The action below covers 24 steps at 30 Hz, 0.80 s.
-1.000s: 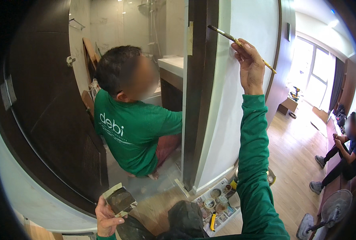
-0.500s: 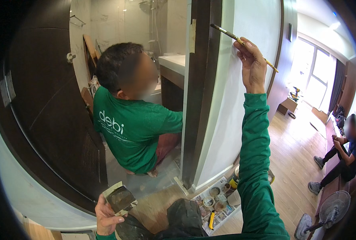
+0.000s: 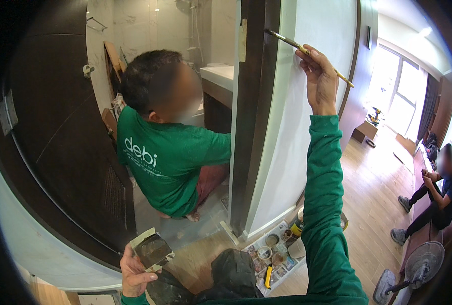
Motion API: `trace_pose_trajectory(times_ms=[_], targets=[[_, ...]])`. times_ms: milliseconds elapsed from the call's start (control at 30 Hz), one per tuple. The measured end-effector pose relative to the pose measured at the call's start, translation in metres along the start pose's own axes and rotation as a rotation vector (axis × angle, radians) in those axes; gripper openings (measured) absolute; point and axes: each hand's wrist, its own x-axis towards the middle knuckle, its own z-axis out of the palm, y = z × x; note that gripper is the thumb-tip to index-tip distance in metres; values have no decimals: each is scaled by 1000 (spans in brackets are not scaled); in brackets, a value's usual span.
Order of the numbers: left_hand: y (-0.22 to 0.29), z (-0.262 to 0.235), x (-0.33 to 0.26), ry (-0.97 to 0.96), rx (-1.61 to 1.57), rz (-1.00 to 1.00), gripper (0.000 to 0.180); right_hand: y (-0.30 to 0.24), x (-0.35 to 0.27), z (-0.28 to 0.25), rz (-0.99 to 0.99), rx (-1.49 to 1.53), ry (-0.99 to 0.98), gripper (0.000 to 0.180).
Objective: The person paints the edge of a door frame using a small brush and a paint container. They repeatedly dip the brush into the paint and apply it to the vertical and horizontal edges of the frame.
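Raised at the upper right, my right hand pinches a thin paintbrush by its yellowish handle. The dark bristle tip points left and lies at the dark wooden door frame; whether it touches I cannot tell. Low on the left, my left hand grips a small squarish palette, dark in the middle with pale, taped-looking edges. Just beyond the palette, a person in a green shirt sits low in the bathroom doorway, one arm hidden behind the frame.
A newspaper-lined tray with several small paint cups and a yellow cutter sits on the floor by the wall. The dark door stands at left. At far right are a seated person and a fan.
The brush tip has shifted slightly left and up against the door frame. My left hand with the palette has stayed almost in place. The view has tilted a little.
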Motion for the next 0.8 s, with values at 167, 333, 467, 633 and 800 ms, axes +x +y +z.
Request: trace_pose_trajectory(times_ms=[167, 333, 467, 633, 800], targets=[[-1, -2, -2, -5, 6, -6, 95, 1, -4, -2, 25, 46, 16, 32], [-1, -1, -1, -5, 11, 1, 95, -1, -2, -2, 1, 23, 11, 33], [-1, 1, -1, -4, 1, -5, 95, 0, 0, -2, 7, 7, 8, 33], [0, 2, -1, -3, -8, -7, 95, 0, -3, -2, 25, 13, 18, 33], [-1, 0, -2, 3, -2, -10, 95, 1, -12, -3, 42, 27, 27, 34]])
